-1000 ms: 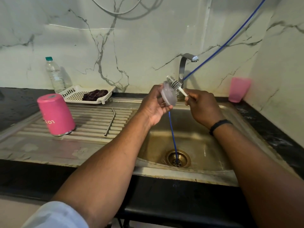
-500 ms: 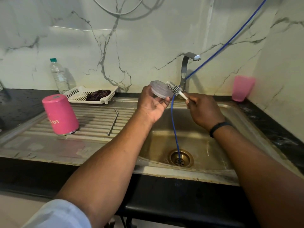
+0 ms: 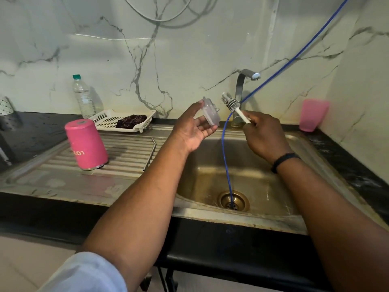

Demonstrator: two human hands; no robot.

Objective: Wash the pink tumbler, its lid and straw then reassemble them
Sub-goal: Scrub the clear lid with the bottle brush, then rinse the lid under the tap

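The clear lid (image 3: 211, 113) sits tilted in the left hand (image 3: 194, 128), fingers curled under it, above the sink's (image 3: 299, 148) back edge. Just beside it, the right hand (image 3: 262, 134) grips a small brush (image 3: 233, 106) (bristles up). The pink tumbler (image 3: 86, 144) stands inverted on the drainboard (image 3: 130, 157), the straw (image 3: 150, 153) lying near.

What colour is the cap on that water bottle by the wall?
Green. The bottle itself is clear plastic; its cap shows best in the head view, left of the white tray.

lid (image 3: 211, 112): turned edge-on, upright | brush (image 3: 229, 103): now apart from lid
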